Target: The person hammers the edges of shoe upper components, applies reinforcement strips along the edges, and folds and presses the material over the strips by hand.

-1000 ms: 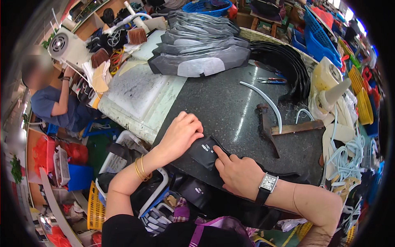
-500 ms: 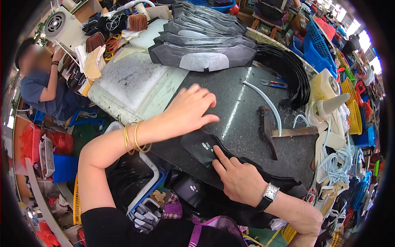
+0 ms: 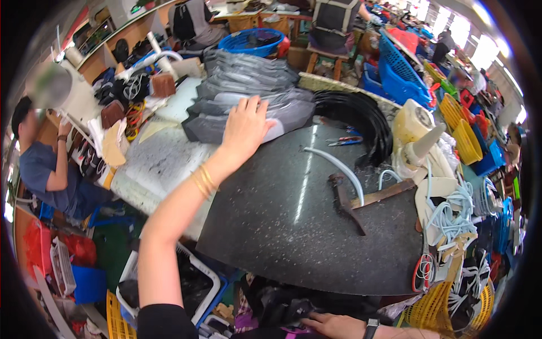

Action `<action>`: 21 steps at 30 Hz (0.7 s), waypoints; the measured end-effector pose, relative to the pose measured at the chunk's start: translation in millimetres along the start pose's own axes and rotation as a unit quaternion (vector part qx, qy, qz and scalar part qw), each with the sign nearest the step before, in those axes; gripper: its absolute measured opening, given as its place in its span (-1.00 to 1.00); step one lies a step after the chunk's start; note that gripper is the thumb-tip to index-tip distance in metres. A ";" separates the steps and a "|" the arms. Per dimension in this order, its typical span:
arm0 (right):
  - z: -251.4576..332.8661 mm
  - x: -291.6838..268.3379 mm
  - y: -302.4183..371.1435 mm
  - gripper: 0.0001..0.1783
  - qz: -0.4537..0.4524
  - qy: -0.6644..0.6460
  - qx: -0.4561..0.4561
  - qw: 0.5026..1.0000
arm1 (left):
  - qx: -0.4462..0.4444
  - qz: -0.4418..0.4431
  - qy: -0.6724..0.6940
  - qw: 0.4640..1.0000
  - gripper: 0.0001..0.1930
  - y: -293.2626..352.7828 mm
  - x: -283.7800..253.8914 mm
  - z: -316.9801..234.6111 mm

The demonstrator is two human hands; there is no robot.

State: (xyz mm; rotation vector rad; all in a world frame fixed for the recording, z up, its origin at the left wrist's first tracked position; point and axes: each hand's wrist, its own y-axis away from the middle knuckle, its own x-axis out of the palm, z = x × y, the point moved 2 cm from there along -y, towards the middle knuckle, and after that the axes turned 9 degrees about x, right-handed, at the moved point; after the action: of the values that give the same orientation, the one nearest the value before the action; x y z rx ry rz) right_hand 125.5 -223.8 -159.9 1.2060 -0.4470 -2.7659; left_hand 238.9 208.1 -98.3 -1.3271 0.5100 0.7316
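My left hand [image 3: 244, 129], fingers stretched out, reaches over the front edge of a stack of dark grey leather-like pieces [image 3: 223, 124] with pale patches; whether it touches them is unclear. Down at the lower edge my right hand [image 3: 334, 325] rests with extended fingers on dark, shiny black pieces [image 3: 276, 305] below the tabletop's near edge. Those fingers are partly lost against the black. On the dark stone slab [image 3: 271, 226] lie a hammer [image 3: 370, 200], a curved pale blue strip [image 3: 341, 169] and blue-handled snips [image 3: 345, 140].
Curved black pieces [image 3: 372, 118] lie stacked at the far right of the slab. A cream-coloured machine [image 3: 415, 150], a tangle of pale blue cord [image 3: 451, 217] and red-handled scissors [image 3: 423, 271] line the right side. Another person [image 3: 45, 164] sits at far left.
My left hand has moved up and away to the grey stack. My right hand has dropped from the slab to below its edge, and the black piece has left the slab. The view has shifted.
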 end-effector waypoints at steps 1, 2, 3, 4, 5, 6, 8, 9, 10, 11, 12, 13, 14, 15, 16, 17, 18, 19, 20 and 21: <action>15.9 -40.0 -15.0 -0.61 -0.068 -0.052 -0.066 0.994 | -0.001 0.028 -0.028 0.999 -0.65 4.3 20.2 -2.1; 17.2 -65.5 -34.9 -0.61 -0.055 -0.083 -0.024 0.995 | -0.003 0.047 -0.054 0.997 -0.61 8.0 34.7 -4.8; 10.8 -84.3 -51.6 -0.62 -0.086 -0.079 -0.024 0.993 | -0.008 0.038 -0.042 0.998 -0.60 20.4 36.5 -1.5; 3.4 -112.2 -73.3 -0.67 -0.161 -0.057 -0.043 0.984 | -0.006 0.021 -0.024 0.999 -0.59 28.7 36.6 -0.7; -11.7 -138.1 -97.9 -0.70 -0.234 -0.031 -0.052 0.970 | -0.021 0.029 0.021 0.999 -0.58 28.5 39.5 -8.0; -24.3 -163.0 -128.5 -0.74 -0.291 -0.027 -0.051 0.955 | -0.025 0.069 0.072 0.995 -0.56 30.2 35.7 -13.2; -33.1 -212.3 -195.1 -0.75 -0.429 0.068 -0.114 0.893 | 0.028 0.090 0.155 0.983 -0.61 32.1 23.7 -21.2; -50.8 -224.4 -235.7 -0.71 -0.444 0.084 -0.091 0.888 | 0.075 0.044 0.200 0.976 -0.66 29.9 21.3 -25.0; -56.6 -238.2 -267.8 -0.63 -0.359 0.184 -0.043 0.914 | 0.114 0.005 0.240 0.964 -0.71 32.6 17.9 -22.7; -59.9 -249.7 -292.9 -0.47 -0.288 0.201 0.071 0.934 | 0.160 0.053 0.238 0.957 -0.74 33.1 11.8 -19.6; -64.5 -257.2 -316.7 -0.37 -0.234 0.204 0.136 0.941 | 0.203 0.104 0.234 0.945 -0.78 37.1 -1.2 -15.2; -72.9 -259.3 -334.1 -0.35 -0.228 0.153 0.160 0.948 | 0.152 0.187 0.219 0.946 -0.79 46.6 -17.9 -8.9; -81.9 -257.8 -345.3 -0.40 -0.213 0.174 0.183 0.944 | 0.102 0.264 0.205 0.937 -0.80 47.9 -36.8 -8.8; -89.9 -259.5 -344.4 -0.45 -0.195 0.180 0.170 0.949 | 0.012 0.343 0.279 0.897 -0.79 34.2 -73.8 -16.2; -98.9 -257.0 -339.8 -0.49 -0.172 0.181 0.161 0.955 | -0.080 0.420 0.348 0.834 -0.77 19.7 -113.8 -25.6; -103.7 -256.1 -327.4 -0.54 -0.203 0.178 0.121 0.955 | -0.043 0.451 0.403 0.795 -0.74 10.3 -147.0 -25.8; -102.7 -253.0 -313.2 -0.56 -0.230 0.176 0.071 0.955 | -0.017 0.476 0.452 0.754 -0.70 9.3 -171.2 -18.6; -92.5 -243.3 -287.4 -0.68 -0.348 0.209 -0.023 0.914 | -0.026 0.480 0.456 0.749 -0.70 16.3 -180.5 -11.3; -71.1 -240.1 -250.0 -0.77 -0.338 0.235 0.002 0.912 | -0.076 0.493 0.557 0.664 -0.68 27.5 -184.7 -3.8; -70.8 -231.1 -208.7 -0.84 -0.349 0.295 -0.011 0.890 | -0.118 0.496 0.647 0.567 -0.65 32.7 -187.0 -4.3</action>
State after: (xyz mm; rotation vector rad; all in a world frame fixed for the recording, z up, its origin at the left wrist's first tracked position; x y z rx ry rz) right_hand 342.1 4.7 -106.1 2.4751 0.1135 -2.6132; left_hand 88.1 171.7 11.3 -1.6152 2.6056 0.5421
